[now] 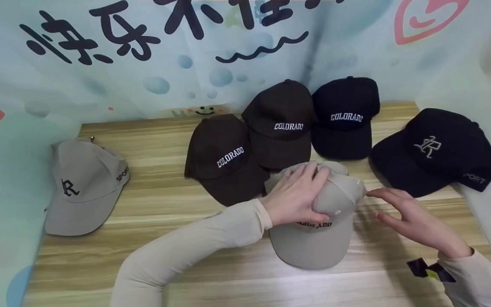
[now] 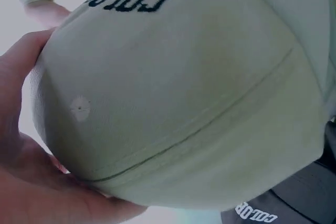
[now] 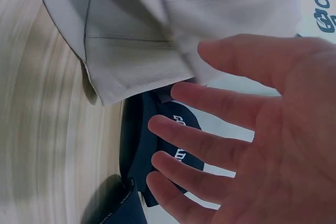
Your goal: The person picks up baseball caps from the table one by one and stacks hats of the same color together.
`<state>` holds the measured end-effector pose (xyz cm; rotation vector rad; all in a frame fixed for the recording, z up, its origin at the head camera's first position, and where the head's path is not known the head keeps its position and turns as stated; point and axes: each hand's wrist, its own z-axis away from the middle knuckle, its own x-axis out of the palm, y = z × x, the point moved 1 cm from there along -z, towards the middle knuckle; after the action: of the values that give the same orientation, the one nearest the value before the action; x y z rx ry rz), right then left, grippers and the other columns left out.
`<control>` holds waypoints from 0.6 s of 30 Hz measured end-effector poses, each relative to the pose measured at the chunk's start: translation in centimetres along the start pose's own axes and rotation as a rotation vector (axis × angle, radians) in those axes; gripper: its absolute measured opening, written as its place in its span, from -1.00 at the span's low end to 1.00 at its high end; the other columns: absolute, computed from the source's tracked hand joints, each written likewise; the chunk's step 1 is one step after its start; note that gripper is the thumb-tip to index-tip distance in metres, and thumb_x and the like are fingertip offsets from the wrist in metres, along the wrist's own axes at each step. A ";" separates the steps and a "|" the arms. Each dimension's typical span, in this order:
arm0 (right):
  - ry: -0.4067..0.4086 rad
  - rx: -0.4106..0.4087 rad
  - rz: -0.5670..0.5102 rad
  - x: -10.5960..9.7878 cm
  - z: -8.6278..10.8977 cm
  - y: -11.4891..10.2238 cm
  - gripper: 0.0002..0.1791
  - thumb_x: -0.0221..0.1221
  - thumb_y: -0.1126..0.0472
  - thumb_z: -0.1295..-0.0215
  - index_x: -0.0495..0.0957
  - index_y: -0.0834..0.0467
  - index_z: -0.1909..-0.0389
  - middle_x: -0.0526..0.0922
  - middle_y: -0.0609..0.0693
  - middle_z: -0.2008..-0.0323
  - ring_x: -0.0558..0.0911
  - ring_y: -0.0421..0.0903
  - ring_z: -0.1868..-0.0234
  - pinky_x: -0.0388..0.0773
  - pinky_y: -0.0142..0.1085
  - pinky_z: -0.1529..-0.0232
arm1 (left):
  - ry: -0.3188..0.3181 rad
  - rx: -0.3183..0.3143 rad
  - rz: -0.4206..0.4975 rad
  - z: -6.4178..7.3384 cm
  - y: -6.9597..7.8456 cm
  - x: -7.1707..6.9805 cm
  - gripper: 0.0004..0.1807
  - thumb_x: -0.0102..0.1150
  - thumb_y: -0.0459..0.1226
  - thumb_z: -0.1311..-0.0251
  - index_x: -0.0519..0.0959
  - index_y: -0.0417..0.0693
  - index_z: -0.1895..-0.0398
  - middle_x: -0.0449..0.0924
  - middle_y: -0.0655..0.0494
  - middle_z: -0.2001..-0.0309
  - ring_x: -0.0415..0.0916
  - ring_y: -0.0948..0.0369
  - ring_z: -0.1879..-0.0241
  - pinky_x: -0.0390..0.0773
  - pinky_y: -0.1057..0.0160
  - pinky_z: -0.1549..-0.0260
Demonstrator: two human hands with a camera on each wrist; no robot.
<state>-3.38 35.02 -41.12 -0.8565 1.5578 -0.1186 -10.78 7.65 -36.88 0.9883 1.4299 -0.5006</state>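
A beige cap [image 1: 309, 249] with dark COLORADO lettering stands on the table, its brim towards the front. My left hand [image 1: 296, 196] grips its crown from above, thumb near the lettering and fingers over the top. In the left wrist view the crown [image 2: 173, 87] fills most of the frame, with the thumb and fingers bent round it. More beige fabric [image 1: 335, 167] shows behind the crown; I cannot tell whether it is a second cap. My right hand [image 1: 416, 221] is beside the cap's right side, fingers extended and spread, holding nothing. Its fingertips are close to the fabric; contact is unclear.
Behind the beige cap sit two dark brown COLORADO caps [image 1: 286, 123] and a black COLORADO cap [image 1: 345, 115]. At the right lies a black cap with an R emblem [image 1: 433, 149]. A grey R cap [image 1: 85, 183] is at the left edge of the wooden table [image 1: 156, 192].
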 end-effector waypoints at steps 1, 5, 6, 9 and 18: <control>-0.004 0.005 -0.004 0.0 0.0 0.0 -0.52 0.28 0.46 -0.10 0.52 0.29 -0.10 0.56 0.16 -0.04 0.42 0.03 -0.08 0.03 -0.64 -0.14 | 0.013 -0.022 -0.028 -0.1 -0.1 0.2 -0.02 0.37 0.28 0.17 0.28 -0.07 -0.24 0.32 0.03 0.01 0.36 0.12 0.00 0.38 0.08 0.11; -0.007 0.026 -0.002 0.0 0.0 0.1 -0.52 0.27 0.45 -0.11 0.51 0.29 -0.11 0.55 0.20 -0.06 0.41 0.13 -0.10 0.05 -0.58 -0.14 | 0.080 -0.090 -0.146 -0.7 -0.3 0.9 0.09 0.30 0.40 0.24 0.31 -0.04 -0.31 0.32 0.04 -0.01 0.29 0.11 -0.01 0.31 0.00 0.07; -0.006 0.031 0.000 -0.1 -0.1 0.1 -0.52 0.27 0.45 -0.11 0.51 0.28 -0.11 0.54 0.21 -0.06 0.41 0.15 -0.10 0.06 -0.56 -0.14 | 0.097 -0.100 -0.167 -0.8 -0.3 1.0 0.10 0.28 0.42 0.26 0.31 -0.03 -0.32 0.32 0.04 -0.02 0.29 0.10 -0.01 0.31 -0.02 0.06; -0.004 0.044 0.005 -0.2 -0.1 0.0 -0.52 0.27 0.45 -0.11 0.51 0.28 -0.11 0.54 0.21 -0.06 0.40 0.16 -0.10 0.08 -0.52 -0.13 | 0.111 -0.121 -0.195 -1.1 -0.2 1.6 0.10 0.25 0.45 0.26 0.33 0.01 -0.32 0.31 0.04 -0.06 0.27 0.09 -0.06 0.29 -0.11 0.00; -0.010 0.055 -0.002 0.2 0.1 0.1 -0.53 0.26 0.43 -0.15 0.52 0.24 -0.12 0.54 0.20 -0.08 0.42 0.17 -0.12 0.09 -0.52 -0.14 | 0.039 -0.186 -0.229 -1.4 0.2 2.9 0.01 0.11 0.49 0.15 0.34 0.06 -0.28 0.27 0.02 -0.18 0.23 0.06 -0.17 0.31 -0.20 -0.05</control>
<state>-3.27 35.02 -41.37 -0.8144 1.5377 -0.1573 -11.06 9.63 -39.43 0.6928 1.6036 -0.5064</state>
